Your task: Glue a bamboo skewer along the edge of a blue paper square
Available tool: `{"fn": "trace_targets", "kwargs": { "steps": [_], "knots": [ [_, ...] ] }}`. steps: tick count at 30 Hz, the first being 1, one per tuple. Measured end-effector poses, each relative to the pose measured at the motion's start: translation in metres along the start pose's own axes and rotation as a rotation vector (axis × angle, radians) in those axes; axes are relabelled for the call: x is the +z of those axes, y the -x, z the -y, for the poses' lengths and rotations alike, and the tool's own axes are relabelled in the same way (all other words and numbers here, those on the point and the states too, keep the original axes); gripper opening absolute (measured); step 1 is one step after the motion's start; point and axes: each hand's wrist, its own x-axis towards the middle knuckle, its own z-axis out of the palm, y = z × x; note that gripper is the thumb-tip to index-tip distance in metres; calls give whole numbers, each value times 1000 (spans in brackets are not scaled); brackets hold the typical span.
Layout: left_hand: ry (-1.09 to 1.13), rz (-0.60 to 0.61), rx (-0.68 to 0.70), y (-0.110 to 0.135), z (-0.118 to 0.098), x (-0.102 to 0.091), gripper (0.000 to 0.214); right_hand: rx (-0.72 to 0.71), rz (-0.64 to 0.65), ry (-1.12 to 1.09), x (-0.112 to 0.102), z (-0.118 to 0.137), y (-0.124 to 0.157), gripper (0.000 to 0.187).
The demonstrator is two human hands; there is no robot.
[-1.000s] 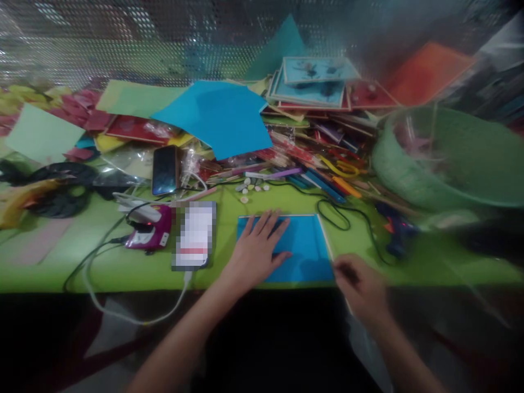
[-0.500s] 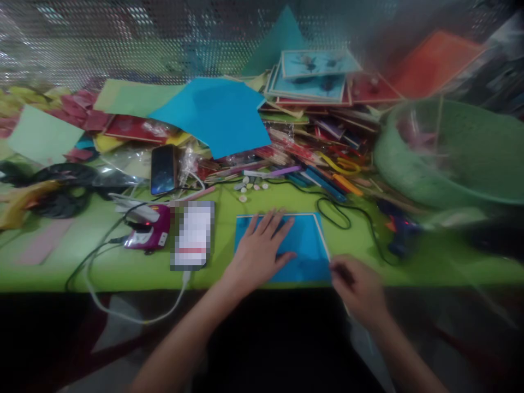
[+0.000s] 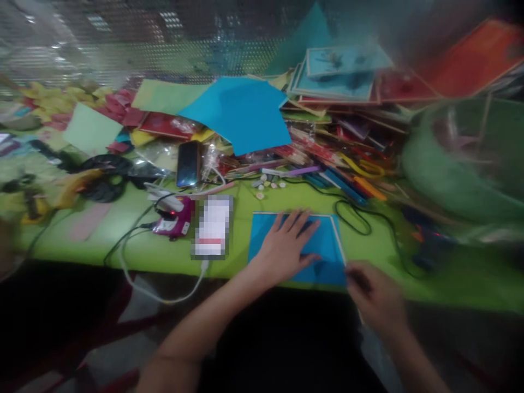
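A blue square of card (image 3: 329, 267) lies at the front edge of the green table. My left hand (image 3: 286, 245) rests flat on it, fingers spread. Along the card's right edge runs a thin pale stick (image 3: 339, 240), and its lower end reaches past the near corner. My right hand (image 3: 379, 295) is closed around that stick at the lower right corner, the fingertips blurred. Another thin pale strip (image 3: 264, 213) lines the card's far edge, partly behind my left fingers.
Left of the card are a phone (image 3: 213, 226) on a white cable and a purple power adapter (image 3: 174, 218). A glue gun (image 3: 428, 240) and a green basket (image 3: 446, 180) stand right. Behind lie pens, a dark phone (image 3: 189, 164), blue paper (image 3: 245, 114) and stacked framed cards (image 3: 333, 82).
The view has swung to the left, so everything sits farther right in the picture. Both hands keep their places on the card and stick.
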Motion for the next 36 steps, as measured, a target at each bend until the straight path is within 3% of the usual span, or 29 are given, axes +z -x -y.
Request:
{"fn": "trace_targets", "kwargs": {
  "steps": [12,36],
  "knots": [
    [11,56,1,-6,2,-2,80,-31,13,69,3,-9,5,10],
    [-21,43,100,-16,-4,-2,77,8,-10,-7,5,5,-7,11]
  ]
}}
